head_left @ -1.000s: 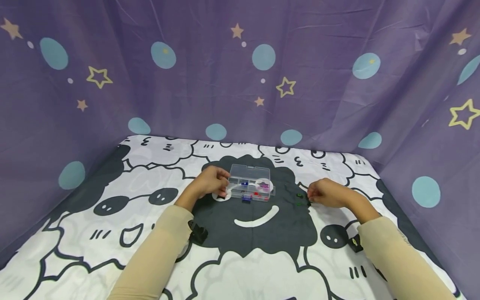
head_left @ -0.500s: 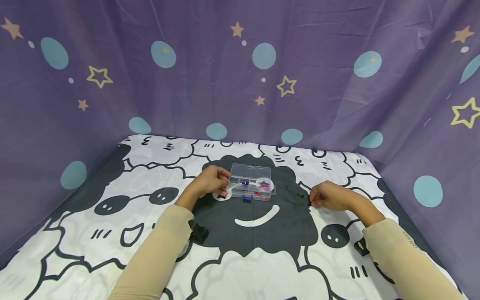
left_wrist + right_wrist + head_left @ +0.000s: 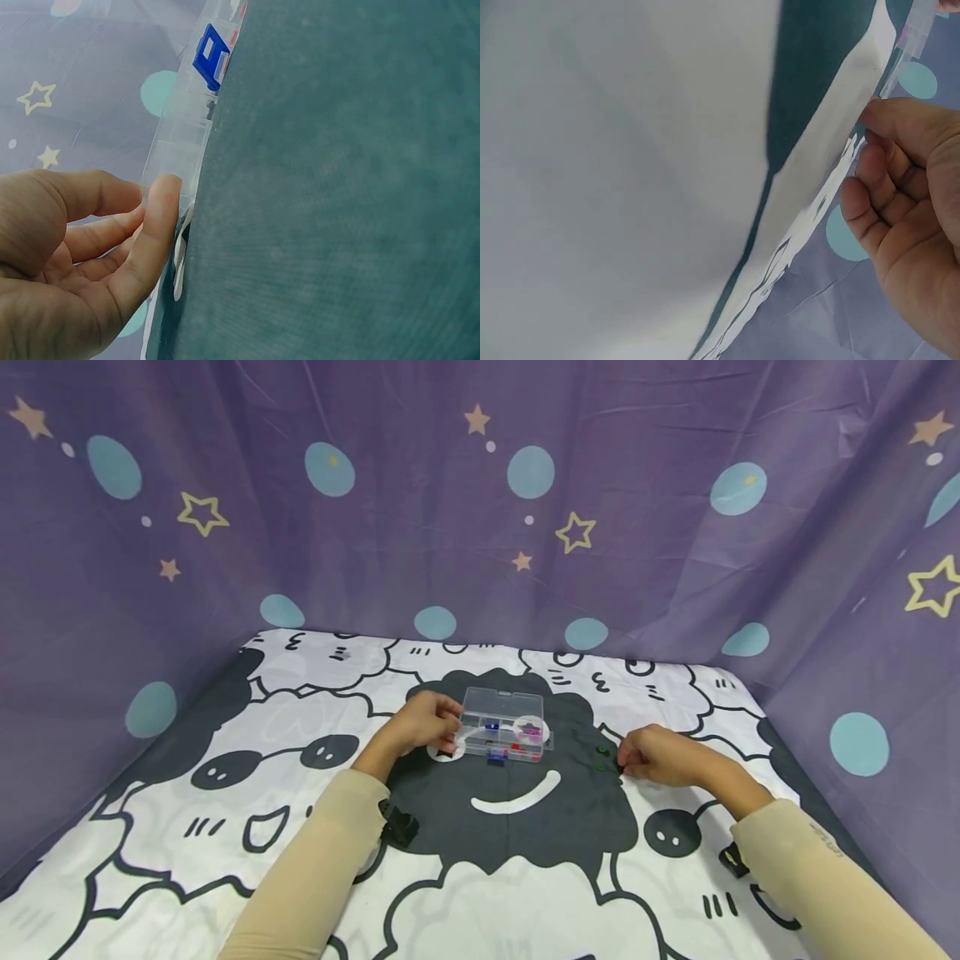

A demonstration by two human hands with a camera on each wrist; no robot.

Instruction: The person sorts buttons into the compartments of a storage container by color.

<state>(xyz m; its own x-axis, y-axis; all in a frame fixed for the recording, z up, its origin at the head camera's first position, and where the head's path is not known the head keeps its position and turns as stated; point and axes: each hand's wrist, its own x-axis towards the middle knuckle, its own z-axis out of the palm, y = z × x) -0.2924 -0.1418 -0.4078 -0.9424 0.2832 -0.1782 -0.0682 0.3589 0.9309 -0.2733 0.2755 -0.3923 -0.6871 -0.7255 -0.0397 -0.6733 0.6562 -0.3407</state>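
A clear plastic compartment box [image 3: 501, 735] stands on the dark part of the cloth with its lid [image 3: 504, 702] raised. Small blue, pink and red pieces show inside, and a blue latch [image 3: 211, 58] hangs at its front. My left hand [image 3: 427, 723] grips the left end of the box, thumb at the front corner. Two small green pieces [image 3: 602, 750] lie on the cloth to the right of the box. Just beside them, my right hand [image 3: 662, 755] is down at the cloth with fingers bent and fingertips close together. Whether anything small is between those fingertips is hidden.
A patterned cloth [image 3: 510, 910] with cartoon sheep covers the table. Purple curtains [image 3: 420, 552] with stars stand behind it and at both sides. A white curved mark [image 3: 516, 795] printed on the cloth lies in front of the box.
My right hand has shifted slightly right and nearer to me, and its forearm has swung outward. My left hand stays on the box, and the green pieces keep their places.
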